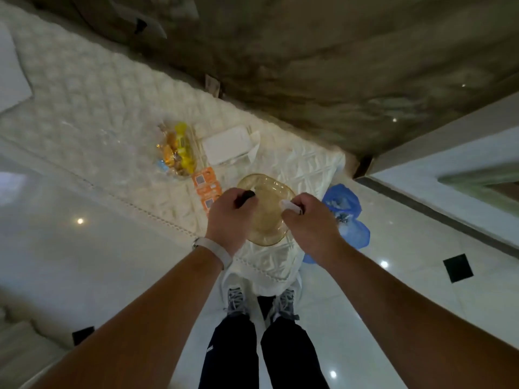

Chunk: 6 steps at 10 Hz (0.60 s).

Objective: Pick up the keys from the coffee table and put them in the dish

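Note:
An amber glass dish (266, 214) sits near the end of the coffee table, on a white quilted cover (84, 108). My left hand (229, 217) hovers over the dish's left rim, closed around a small black key fob (246, 197). My right hand (306, 223) is over the right rim, fingers pinched on a white key or tag (290, 205) with a dark part beside it. Both items are above the dish, mostly hidden by my fingers.
A clear bag of yellow and orange snacks (177, 153), a white box (227, 144) and orange cards (206, 186) lie on the table beyond the dish. Blue plastic bags (345, 203) sit on the glossy tiled floor to the right. My shoes (261, 301) stand at the table end.

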Motion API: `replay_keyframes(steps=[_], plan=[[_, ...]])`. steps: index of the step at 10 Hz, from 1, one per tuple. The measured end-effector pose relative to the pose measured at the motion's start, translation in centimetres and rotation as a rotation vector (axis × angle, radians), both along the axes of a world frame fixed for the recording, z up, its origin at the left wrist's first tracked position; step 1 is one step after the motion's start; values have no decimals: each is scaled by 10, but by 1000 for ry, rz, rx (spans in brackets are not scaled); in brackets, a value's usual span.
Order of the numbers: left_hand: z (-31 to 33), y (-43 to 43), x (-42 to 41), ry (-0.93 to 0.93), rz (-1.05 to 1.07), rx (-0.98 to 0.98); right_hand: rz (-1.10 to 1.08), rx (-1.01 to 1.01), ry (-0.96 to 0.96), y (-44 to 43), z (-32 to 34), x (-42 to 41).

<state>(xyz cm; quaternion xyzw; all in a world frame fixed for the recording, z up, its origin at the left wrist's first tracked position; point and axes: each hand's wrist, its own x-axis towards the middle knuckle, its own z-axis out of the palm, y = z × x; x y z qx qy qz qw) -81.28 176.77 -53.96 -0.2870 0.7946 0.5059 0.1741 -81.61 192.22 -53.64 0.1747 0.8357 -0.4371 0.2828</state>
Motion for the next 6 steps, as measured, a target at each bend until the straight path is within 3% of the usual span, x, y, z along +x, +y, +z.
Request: replay_keyframes(steps=[1,3,6], plan=[[-44,3,-7,48,11,-24,52,1,23,-6,-41,-7],[-88,-6,-2,32,-253,-113,262,34,122,-11,-81,-6],[-21,-41,2,204,-733,-402,489,174,248,3,-28,0]])
